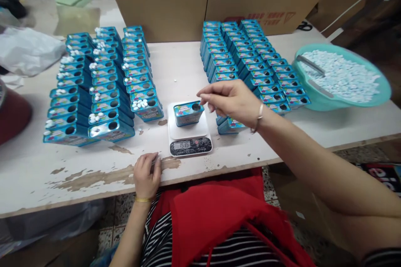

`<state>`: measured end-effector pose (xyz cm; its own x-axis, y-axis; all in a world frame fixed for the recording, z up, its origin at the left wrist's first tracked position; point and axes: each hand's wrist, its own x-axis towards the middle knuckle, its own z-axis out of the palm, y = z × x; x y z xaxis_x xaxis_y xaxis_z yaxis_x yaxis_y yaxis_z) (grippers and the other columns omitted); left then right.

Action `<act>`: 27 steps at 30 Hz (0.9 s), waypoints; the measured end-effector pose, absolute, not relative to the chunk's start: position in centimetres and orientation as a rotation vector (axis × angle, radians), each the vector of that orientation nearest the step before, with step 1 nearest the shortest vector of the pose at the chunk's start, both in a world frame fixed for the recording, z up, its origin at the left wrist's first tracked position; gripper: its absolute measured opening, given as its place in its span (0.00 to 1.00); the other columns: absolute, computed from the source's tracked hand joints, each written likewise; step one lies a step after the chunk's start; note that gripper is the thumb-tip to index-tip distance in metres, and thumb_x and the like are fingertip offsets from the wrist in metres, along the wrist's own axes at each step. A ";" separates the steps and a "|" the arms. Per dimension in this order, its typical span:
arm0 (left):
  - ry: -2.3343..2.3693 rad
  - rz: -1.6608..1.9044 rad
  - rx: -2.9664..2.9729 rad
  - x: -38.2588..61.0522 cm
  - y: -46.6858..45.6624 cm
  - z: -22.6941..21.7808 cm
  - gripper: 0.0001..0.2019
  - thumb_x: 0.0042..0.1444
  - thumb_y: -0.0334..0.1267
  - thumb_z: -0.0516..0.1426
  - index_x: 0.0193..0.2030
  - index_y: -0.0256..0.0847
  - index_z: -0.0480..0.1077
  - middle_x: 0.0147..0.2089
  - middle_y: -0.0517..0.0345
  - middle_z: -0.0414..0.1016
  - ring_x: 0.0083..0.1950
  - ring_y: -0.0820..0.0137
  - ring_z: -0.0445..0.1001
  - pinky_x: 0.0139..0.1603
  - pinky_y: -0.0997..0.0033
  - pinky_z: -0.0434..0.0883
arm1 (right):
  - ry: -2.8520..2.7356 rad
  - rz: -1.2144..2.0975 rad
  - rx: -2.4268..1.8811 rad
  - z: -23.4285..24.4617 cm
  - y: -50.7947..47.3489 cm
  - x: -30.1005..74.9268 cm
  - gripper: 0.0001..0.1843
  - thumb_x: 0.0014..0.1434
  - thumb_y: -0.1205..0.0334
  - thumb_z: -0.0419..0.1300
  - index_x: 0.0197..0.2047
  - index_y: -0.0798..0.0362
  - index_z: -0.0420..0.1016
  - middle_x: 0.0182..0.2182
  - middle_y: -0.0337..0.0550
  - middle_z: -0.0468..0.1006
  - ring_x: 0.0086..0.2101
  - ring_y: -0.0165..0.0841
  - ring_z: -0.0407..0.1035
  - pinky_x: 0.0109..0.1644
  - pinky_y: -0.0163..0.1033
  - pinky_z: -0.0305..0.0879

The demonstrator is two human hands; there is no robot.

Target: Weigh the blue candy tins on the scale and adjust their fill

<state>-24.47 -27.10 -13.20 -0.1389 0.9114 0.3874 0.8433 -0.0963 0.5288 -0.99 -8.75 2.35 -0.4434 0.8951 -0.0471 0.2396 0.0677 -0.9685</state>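
A blue tin (188, 113) with a dark round opening in its top stands on a white kitchen scale (184, 134). The lit display appears to read 1535; a decimal point is hard to make out. Just over the opening, my right hand (230, 100) is held in a pinch, thumb against fingertips. Whatever is between them is too small to name. My left hand (147, 175) rests at the table's front edge, left of the scale, its fingers curled in and holding nothing visible.
On the left stand rows of blue tins (108, 129), many with white candies on top. More tin rows (247, 58) stand right of the scale. A turquoise basin (341, 106) of pale candies holds a metal scoop (311, 65). Cardboard boxes (169, 4) stand behind.
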 end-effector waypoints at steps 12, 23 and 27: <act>2.053 1.044 1.974 -24.2 -27.1 -13.4 0.08 0.59 0.35 0.54 0.45 0.37 0.70 0.40 0.51 0.71 0.43 0.67 0.69 0.46 0.65 0.68 | -1.128 2.127 -1.244 -2.1 -14.1 2.9 0.15 0.51 0.58 0.67 0.38 0.60 0.74 0.33 0.46 0.76 0.28 0.24 0.67 0.24 0.28 0.61; 2.052 1.051 1.993 -24.4 -27.1 -13.2 0.08 0.60 0.36 0.54 0.44 0.38 0.70 0.40 0.51 0.71 0.43 0.67 0.70 0.45 0.64 0.68 | -1.850 1.501 -1.193 1.7 -10.2 -1.2 0.09 0.61 0.62 0.57 0.35 0.59 0.73 0.22 0.38 0.71 0.21 0.22 0.60 0.23 0.29 0.54; 2.038 1.067 2.000 -24.6 -27.1 -13.3 0.09 0.60 0.36 0.53 0.45 0.38 0.69 0.40 0.51 0.71 0.43 0.66 0.70 0.46 0.63 0.68 | -2.089 1.194 -1.299 2.9 -8.7 -2.4 0.13 0.57 0.64 0.61 0.45 0.61 0.75 0.21 0.38 0.71 0.22 0.25 0.62 0.27 0.32 0.57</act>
<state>-24.62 -27.13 -13.33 -0.1363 0.9082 0.3956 0.8426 -0.1037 0.5284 -2.38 -8.75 2.86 -0.4855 0.8690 -0.0952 0.5234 0.2017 -0.8279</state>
